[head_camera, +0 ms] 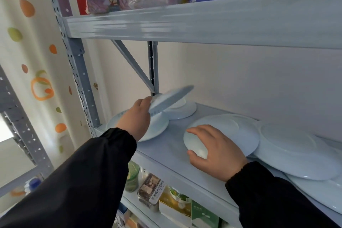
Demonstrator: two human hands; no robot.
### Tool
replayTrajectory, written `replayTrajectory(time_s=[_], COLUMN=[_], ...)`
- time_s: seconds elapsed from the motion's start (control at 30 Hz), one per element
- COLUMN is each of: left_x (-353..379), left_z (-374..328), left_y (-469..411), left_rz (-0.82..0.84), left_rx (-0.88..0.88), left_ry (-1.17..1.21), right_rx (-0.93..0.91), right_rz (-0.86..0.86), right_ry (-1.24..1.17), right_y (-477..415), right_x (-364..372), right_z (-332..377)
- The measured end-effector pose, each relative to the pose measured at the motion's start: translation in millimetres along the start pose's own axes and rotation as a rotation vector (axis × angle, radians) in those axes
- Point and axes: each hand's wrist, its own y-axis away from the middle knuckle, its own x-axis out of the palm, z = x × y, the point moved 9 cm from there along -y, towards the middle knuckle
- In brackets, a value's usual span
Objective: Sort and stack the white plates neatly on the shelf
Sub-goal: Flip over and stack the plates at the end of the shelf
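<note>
Several white plates lie upside down on the pale grey shelf (162, 152). My left hand (136, 118) grips a small tilted plate (171, 98), lifted above a large plate (159, 127) at the shelf's left end. Behind them a small stack of plates (183, 112) sits by the rear post. My right hand (215, 147) clasps the near rim of another overturned plate (231, 131) in the middle. To its right a bigger plate (296, 153) overlaps one more at the frame's right edge (329, 196).
The shelf above (203, 22) holds boxes and a clear jar and hangs low over the plates. A diagonal brace (133, 63) and rear post (152, 66) stand at the back left. Food boxes and jars (151, 192) fill the shelf below.
</note>
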Motion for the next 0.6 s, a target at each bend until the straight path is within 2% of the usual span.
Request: replayTrajectory(time_s=[0.17, 0.3, 0.4, 0.5, 0.6], left_x=[-25, -8, 10, 25, 38], left_z=[38, 69, 80, 95, 97], left_y=[2, 17, 28, 37, 42], left_rz=[-0.110, -0.116, -0.118, -0.114, -0.061], left_rx=[-0.215, -0.531, -0.699, -0.804, -0.859], left_ry=[0.297, 0.796, 1.108, 1.260, 1.294], right_rx=[-0.016, -0.010, -0.007, -0.002, 0.001], right_rz=[0.013, 0.019, 0.021, 0.013, 0.005], right_ry=[-0.012, -0.025, -0.027, -0.018, -0.016], right_y=[0, 0, -1, -2, -2], right_x=[3, 5, 5, 5, 5], right_z=[1, 0, 0, -1, -1])
